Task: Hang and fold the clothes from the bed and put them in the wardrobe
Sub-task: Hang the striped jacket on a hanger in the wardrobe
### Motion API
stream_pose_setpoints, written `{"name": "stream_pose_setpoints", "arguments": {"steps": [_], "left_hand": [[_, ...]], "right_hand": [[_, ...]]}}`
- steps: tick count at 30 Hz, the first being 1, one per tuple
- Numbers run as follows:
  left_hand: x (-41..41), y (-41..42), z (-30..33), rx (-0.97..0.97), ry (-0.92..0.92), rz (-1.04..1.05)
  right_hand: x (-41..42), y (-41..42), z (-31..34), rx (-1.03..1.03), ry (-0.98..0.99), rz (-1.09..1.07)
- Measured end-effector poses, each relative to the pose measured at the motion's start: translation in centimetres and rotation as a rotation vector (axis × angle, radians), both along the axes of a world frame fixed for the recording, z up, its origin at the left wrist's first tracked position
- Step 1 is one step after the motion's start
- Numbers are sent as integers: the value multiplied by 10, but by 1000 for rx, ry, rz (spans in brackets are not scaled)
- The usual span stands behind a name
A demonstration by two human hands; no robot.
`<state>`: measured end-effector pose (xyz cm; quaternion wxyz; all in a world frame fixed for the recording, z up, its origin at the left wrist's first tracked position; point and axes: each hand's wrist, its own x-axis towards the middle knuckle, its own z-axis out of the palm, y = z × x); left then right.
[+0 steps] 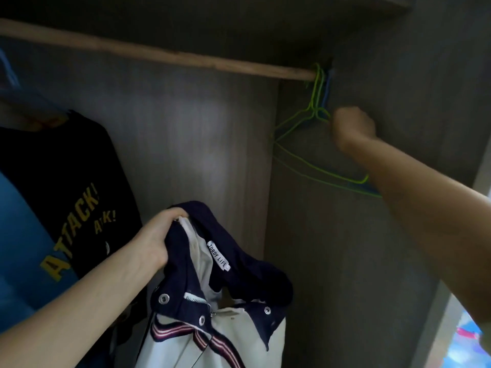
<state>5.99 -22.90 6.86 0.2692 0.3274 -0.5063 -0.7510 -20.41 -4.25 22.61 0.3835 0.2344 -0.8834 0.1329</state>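
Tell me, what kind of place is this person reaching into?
Most likely the inside of a bedroom wardrobe. A wooden hanging rail runs across the top, empty wire hangers hang at its right end, and a black printed T-shirt hangs at the left, all enclosed by dark wood-grain panels.

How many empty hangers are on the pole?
3 at least: two green wire hangers and a blue hanger bunched at the wooden rod's right end, by the right hand. More may hide behind.
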Motion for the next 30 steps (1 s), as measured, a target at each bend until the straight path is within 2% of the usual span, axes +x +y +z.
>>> {"name": "stream_pose_setpoints", "arguments": {"steps": [3,7,9,11,12,13,16,18,21,23,25,27,30], "left_hand": [[-4,-3,-4,4,-23,-28],[-4,-5,-14,-1,-66,-54],[-3,-6,-22,-10,-94,-61],[-2,-5,-29,-19,-130,-70],[-1,-6,-33,-22,-145,-79],[0,-5,-36,-25,-164,-88],[6,-7,-44,-32,-221,-109],[10,-9,-49,-21,-247,-101],[13,-8,-56,-14,-271,-124],[13,-4,-57,-24,-271,-150],[13,-2,-52,-51,-255,-171],[16,-6,-42,-77,-233,-188],[31,-29,-29,-86,-182,-172]], "right_hand": [[16,-4,-14,-157,-30,180],[48,-5,-97,-547,-82,515],[66,-6,-144,-750,-328,678],[82,-9,-167,-988,-716,864],[88,-9,-170,-1052,-851,920],[94,-9,-171,-1065,-897,934],[118,0,-161,-1184,-842,1034],[132,10,-153,-1306,-808,1181],[151,20,-150,-1409,-883,1397],[167,12,-166,-1403,-960,1448],[186,-1,-197,-1283,-988,1374],[199,-5,-233,-1033,-992,1245],[206,10,-266,-515,-1015,1131]]}}
